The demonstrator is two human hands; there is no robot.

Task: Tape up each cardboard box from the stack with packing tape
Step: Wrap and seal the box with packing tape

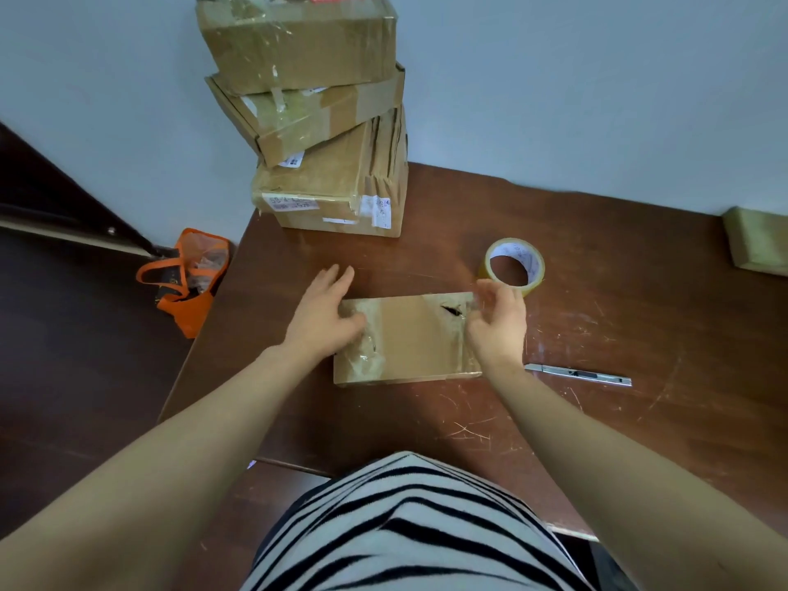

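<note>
brown boxes (311, 121), dark reddish-brown table (597, 317), orange bag (187, 283), black-and-white striped shirt (409, 526)

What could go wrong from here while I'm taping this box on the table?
1. The stack of boxes at the back looks skewed, with one box jutting sideways; a bump might topple it.
2. The utility knife lies close beside the right forearm. Whether its blade is out is unclear, so an arm sweep could cut.
3. The flat box has a tear on top that tape may miss.
</note>
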